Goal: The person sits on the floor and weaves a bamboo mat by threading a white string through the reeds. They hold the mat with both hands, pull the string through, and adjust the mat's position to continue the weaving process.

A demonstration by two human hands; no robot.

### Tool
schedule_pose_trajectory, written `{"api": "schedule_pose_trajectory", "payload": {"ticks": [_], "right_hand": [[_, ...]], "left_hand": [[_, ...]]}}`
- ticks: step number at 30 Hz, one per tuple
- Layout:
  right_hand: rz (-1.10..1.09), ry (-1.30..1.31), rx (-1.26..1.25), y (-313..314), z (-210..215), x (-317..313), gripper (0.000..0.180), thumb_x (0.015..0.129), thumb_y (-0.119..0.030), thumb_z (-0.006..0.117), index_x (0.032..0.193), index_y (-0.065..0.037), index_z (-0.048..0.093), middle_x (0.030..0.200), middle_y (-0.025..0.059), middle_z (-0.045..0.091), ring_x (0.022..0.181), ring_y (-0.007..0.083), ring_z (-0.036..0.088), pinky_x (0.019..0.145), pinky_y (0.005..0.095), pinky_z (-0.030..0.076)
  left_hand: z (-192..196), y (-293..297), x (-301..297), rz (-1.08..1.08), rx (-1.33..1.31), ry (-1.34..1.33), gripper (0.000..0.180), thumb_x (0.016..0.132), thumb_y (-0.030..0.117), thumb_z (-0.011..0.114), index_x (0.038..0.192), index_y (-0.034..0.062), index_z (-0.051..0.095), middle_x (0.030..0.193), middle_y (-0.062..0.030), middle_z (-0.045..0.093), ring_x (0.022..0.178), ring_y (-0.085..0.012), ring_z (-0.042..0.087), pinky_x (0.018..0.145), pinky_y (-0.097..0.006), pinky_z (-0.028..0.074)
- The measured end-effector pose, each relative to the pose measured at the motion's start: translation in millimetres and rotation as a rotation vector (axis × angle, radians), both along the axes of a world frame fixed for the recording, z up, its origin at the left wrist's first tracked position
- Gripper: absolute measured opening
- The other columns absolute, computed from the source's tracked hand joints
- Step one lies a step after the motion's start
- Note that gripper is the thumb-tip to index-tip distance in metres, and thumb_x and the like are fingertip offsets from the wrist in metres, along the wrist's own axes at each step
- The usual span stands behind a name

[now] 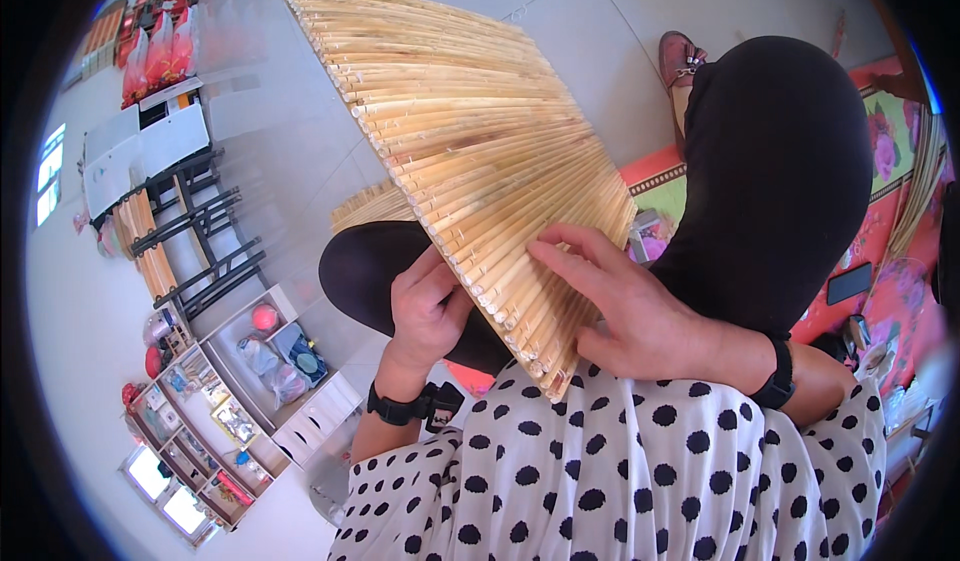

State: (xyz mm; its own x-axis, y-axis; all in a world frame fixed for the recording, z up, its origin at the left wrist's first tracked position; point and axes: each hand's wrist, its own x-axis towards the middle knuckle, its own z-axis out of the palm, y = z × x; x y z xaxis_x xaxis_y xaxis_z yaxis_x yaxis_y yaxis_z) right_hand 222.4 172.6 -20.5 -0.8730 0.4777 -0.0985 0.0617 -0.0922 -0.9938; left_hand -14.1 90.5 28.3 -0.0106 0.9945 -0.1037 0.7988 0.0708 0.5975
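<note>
A stiff mat of straw-coloured reed stalks [480, 161], bound side by side with thin thread, slants over my lap. Its far end points up and left; its near end reaches my dotted shirt [610, 451]. My left hand [428, 309] is closed on the mat's left edge, partly behind it. My right hand [635, 311] lies over the near right part, fingers stretched and apart, fingertips touching the stalks; its underside is hidden. Each wrist wears a black band, the left one with a small device [440, 406]. A second piece of reed mat [365, 206] shows behind, above my left knee.
My knees in black trousers [780, 161] flank the mat. To the right, a phone [849, 283] and a bundle of loose reeds [915, 196] lie on a flowered red and green cover [885, 211]. Leftward stand shelves [190, 431], an open drawer [280, 351] and folded tables [200, 231].
</note>
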Motion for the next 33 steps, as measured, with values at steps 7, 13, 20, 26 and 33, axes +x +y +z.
{"api": "schedule_pose_trajectory", "payload": {"ticks": [7,13,20,26,33], "right_hand": [[0.004,-0.065,-0.012,0.0,1.3,-0.5,0.076,0.072,0.003,0.057,0.145,0.004,0.036,0.144,0.023,0.033,0.134,0.0383,0.039,0.111,0.0402,0.036],[0.03,-0.223,-0.035,-1.9,5.1,3.5,0.067,0.076,0.001,0.056,0.14,0.009,0.037,0.143,0.0235,0.035,0.134,0.0381,0.04,0.111,0.0394,0.037],[0.034,-0.216,-0.053,-1.0,6.9,2.4,0.057,0.083,-0.004,0.053,0.136,0.015,0.039,0.139,0.0302,0.037,0.133,0.0414,0.039,0.114,0.044,0.034],[0.035,-0.203,-0.048,-2.2,6.3,3.0,0.058,0.083,-0.005,0.053,0.135,0.016,0.039,0.139,0.0318,0.038,0.134,0.0425,0.039,0.114,0.0442,0.033],[0.059,-0.197,-0.016,-3.2,5.5,4.4,0.062,0.081,-0.007,0.055,0.135,0.016,0.038,0.14,0.0328,0.036,0.135,0.0429,0.038,0.115,0.0446,0.032]], "left_hand": [[-4.4,-0.7,-5.4,-0.013,-0.017,-0.005,0.03,0.073,-0.01,0.067,0.101,-0.0014,0.071,0.11,-0.0187,0.069,0.089,-0.0323,0.07,0.074,-0.033,0.056],[3.9,-3.6,-6.0,-0.013,-0.056,0.031,0.031,0.073,-0.009,0.066,0.102,-0.001,0.071,0.108,-0.0187,0.069,0.089,-0.0327,0.07,0.075,-0.033,0.056],[2.1,-5.2,-6.3,-0.005,-0.055,0.015,0.031,0.073,-0.008,0.066,0.103,-0.0005,0.071,0.107,-0.0189,0.069,0.089,-0.0331,0.07,0.075,-0.033,0.056],[1.6,-7.0,-8.0,-0.005,-0.052,0.011,0.03,0.074,-0.007,0.067,0.103,-0.0007,0.071,0.109,-0.0194,0.069,0.091,-0.0328,0.07,0.077,-0.033,0.056],[1.0,-7.6,-7.8,0.029,-0.066,-0.006,0.027,0.076,-0.006,0.068,0.102,-0.0005,0.072,0.111,-0.0201,0.069,0.093,-0.0327,0.07,0.079,-0.033,0.056]]}}
